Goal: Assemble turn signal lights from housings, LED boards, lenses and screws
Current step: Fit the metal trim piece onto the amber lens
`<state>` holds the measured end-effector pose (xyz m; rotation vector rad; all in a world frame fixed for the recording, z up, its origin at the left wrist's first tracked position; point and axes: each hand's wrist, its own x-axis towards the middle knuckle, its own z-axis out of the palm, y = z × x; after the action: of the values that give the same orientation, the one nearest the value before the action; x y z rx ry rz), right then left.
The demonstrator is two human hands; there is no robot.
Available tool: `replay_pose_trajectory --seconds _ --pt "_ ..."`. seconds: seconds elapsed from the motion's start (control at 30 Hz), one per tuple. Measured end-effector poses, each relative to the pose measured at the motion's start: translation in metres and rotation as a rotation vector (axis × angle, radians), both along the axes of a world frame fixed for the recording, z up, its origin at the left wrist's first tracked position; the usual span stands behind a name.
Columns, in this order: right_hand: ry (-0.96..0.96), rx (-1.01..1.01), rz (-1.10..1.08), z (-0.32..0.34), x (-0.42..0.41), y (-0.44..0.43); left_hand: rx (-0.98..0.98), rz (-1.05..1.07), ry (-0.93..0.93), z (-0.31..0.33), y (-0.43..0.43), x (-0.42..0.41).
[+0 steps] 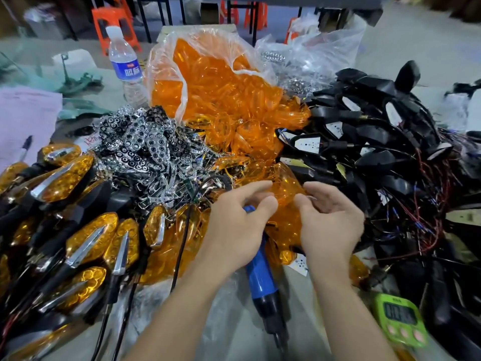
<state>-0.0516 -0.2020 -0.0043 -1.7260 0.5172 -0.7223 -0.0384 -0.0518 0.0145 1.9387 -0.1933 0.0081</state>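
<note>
1. One lens [286,190] is between my hands, at the near edge of the lens pile [234,100], just beside the housings [377,142].
2. My left hand [234,225] pinches its left edge with half-curled thumb and forefinger. My right hand [330,222] curls loosely round the right edge.
3. I'd guess it's light, stiff, slick and easily scratched, so I'd hold it by the rim, not the face.

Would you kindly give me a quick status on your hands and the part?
Hands: left hand and right hand both pinching one orange lens. At right, black housings heaped, none in hand. Under left hand, blue screwdriver lying.
</note>
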Motion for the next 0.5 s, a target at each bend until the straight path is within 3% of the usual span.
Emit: replay_pose_trajectory --seconds 0.2,0.33,0.5 --pt "0.007 0.129 0.151 -0.001 -0.002 0.027 -0.289 -0.049 0.185 -0.005 0.004 -0.002" --pt "-0.02 0.28 0.28 0.005 -0.003 0.033 -0.534 -0.201 0.332 0.0 0.019 0.003" --pt "-0.025 0.014 0.451 0.014 -0.01 0.036 -0.83 -0.183 0.381 -0.004 0.037 0.005"
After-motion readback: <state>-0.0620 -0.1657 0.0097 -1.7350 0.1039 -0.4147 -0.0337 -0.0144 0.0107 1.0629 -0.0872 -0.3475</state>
